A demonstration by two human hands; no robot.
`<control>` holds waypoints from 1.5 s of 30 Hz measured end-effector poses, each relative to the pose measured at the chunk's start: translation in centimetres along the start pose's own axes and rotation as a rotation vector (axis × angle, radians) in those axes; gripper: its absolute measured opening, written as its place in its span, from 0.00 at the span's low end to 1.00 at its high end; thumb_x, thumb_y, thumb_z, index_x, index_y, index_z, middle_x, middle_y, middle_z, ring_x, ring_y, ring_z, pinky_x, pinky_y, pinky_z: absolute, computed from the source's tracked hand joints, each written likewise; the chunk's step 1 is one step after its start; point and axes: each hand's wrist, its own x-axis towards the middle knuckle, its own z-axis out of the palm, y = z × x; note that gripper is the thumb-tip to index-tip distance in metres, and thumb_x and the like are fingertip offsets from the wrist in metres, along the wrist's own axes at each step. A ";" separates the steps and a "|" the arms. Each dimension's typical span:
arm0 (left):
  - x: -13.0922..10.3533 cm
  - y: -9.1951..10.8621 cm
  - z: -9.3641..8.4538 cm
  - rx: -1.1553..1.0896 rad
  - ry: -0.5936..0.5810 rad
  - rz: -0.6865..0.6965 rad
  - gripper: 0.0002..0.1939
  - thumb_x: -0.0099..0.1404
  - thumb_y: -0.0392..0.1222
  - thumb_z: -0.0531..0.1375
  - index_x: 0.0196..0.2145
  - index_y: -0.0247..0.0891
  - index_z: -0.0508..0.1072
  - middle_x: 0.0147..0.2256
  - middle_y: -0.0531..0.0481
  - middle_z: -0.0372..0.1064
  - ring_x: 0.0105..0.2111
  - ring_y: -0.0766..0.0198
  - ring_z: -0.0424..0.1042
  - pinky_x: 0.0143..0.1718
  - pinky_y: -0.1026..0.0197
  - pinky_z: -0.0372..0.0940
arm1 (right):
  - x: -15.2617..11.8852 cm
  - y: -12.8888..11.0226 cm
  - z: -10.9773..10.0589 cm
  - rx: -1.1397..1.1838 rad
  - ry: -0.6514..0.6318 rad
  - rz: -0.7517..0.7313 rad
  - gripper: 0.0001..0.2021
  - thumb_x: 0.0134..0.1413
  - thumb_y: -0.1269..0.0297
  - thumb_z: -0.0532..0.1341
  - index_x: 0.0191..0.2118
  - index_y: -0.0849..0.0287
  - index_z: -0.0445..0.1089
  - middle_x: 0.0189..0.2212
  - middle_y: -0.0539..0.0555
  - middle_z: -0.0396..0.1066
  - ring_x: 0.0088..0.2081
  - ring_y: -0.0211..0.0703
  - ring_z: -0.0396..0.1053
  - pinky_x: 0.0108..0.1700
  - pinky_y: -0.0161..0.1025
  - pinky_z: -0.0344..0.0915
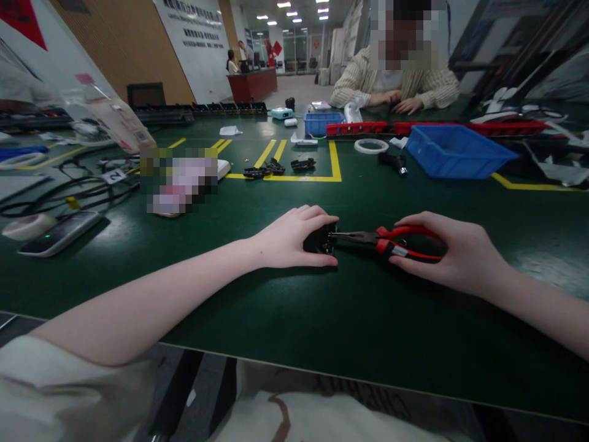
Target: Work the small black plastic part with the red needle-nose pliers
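Near the middle of the green table (257, 307), my left hand (299, 239) grips a small black part (321, 240) between thumb and fingers. My right hand (453, 252) is wrapped round the red handles of long-nose pliers (384, 239). The tips of the pliers point left and reach the right side of the black part. The fine detail at the tips is too small to tell. Beyond my hands, several black pieces (271, 168) lie by yellow tape lines, with another black piece (302, 164) just to their right.
A blue bin (455, 152), a tape roll (370, 146) and a black tool (393, 163) lie at the back right. Cables (92, 184), a bottle (122, 123), a phone (184, 184) and a grey device (62, 233) are on the left. A person (396, 80) sits opposite.
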 end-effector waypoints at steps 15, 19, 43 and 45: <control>0.0 0.0 -0.1 0.056 -0.010 0.026 0.37 0.60 0.60 0.61 0.58 0.34 0.62 0.51 0.41 0.65 0.47 0.53 0.66 0.48 0.53 0.62 | 0.1 0.1 -0.3 -0.054 0.036 -0.069 0.21 0.49 0.50 0.63 0.47 0.53 0.65 0.40 0.57 0.73 0.39 0.54 0.73 0.36 0.51 0.71; 0.0 0.0 -0.1 0.075 -0.016 0.032 0.38 0.61 0.60 0.60 0.59 0.30 0.61 0.51 0.39 0.64 0.47 0.53 0.66 0.49 0.53 0.62 | 0.2 0.2 -0.2 -0.015 0.023 -0.043 0.21 0.49 0.50 0.64 0.46 0.54 0.65 0.39 0.56 0.73 0.38 0.52 0.73 0.36 0.49 0.72; 0.1 0.1 -0.2 0.116 -0.030 0.006 0.38 0.62 0.58 0.60 0.60 0.28 0.59 0.52 0.37 0.63 0.49 0.53 0.66 0.48 0.55 0.63 | 0.3 -0.6 -0.6 -0.479 0.279 -0.417 0.23 0.47 0.54 0.66 0.43 0.67 0.67 0.34 0.61 0.74 0.31 0.47 0.72 0.31 0.39 0.65; 0.1 0.1 -0.2 0.121 -0.030 0.017 0.38 0.62 0.59 0.59 0.60 0.28 0.59 0.52 0.37 0.64 0.49 0.53 0.66 0.50 0.54 0.61 | 0.3 -0.7 -0.7 -0.505 0.276 -0.433 0.23 0.47 0.54 0.66 0.43 0.67 0.67 0.34 0.61 0.75 0.32 0.47 0.72 0.31 0.39 0.64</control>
